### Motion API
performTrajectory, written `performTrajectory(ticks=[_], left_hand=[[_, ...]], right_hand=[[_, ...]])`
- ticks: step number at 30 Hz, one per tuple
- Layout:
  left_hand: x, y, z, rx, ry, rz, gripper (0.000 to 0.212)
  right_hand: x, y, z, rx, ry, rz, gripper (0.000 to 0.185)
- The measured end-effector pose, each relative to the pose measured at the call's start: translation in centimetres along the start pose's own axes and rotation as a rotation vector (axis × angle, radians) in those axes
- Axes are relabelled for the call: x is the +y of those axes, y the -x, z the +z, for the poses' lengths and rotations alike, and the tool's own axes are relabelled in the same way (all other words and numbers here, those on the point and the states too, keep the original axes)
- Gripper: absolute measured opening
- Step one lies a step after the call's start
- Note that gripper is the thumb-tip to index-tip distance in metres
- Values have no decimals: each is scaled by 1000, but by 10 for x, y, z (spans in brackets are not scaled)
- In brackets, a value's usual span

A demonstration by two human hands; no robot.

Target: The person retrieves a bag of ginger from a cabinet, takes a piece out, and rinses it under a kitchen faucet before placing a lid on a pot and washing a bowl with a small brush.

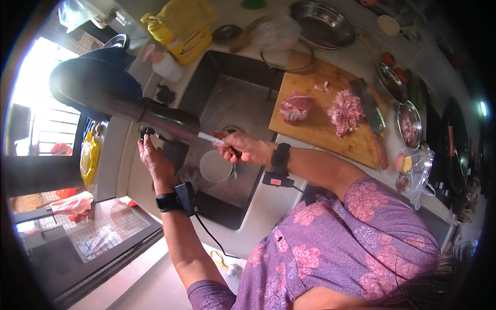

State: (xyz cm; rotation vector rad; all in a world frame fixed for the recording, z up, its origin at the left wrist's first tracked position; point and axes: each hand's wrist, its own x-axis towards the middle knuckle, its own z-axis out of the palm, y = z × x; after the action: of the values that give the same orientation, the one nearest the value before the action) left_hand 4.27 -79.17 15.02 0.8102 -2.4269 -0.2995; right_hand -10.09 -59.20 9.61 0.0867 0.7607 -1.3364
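Water runs from the dark faucet over the sink. In the stream, my right hand grips a small brown item, mostly hidden by the fingers; its kind I cannot tell. My left hand is at the sink's left edge, fingertips at the black faucet lever, not closed around anything. A round whitish bowl lies in the sink below my right hand. Right of the sink, a wooden cutting board bears a chunk of raw meat, cut meat pieces and a cleaver.
A yellow pump jug and a white pump bottle stand behind the sink. A metal basin is beyond the board. Metal bowls, one with meat, and a clear plastic bag lie to the right. A window is at left.
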Motion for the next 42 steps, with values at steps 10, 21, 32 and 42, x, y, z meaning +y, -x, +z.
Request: performTrajectory(ticks=[10, 21, 32, 42], left_hand=[[20, -18, 5, 4, 116, 240, 32], [40, 57, -29, -166, 322, 17, 63], [67, 163, -31, -216, 697, -610, 54], [207, 234, -3, -807, 1005, -544, 40]], right_hand=[[28, 16, 0, 121, 567, -166, 35], [14, 51, 47, 97, 1580, -705, 25], [58, 59, 5, -175, 1365, -890, 11], [104, 152, -87, 872, 1787, -1463, 10]])
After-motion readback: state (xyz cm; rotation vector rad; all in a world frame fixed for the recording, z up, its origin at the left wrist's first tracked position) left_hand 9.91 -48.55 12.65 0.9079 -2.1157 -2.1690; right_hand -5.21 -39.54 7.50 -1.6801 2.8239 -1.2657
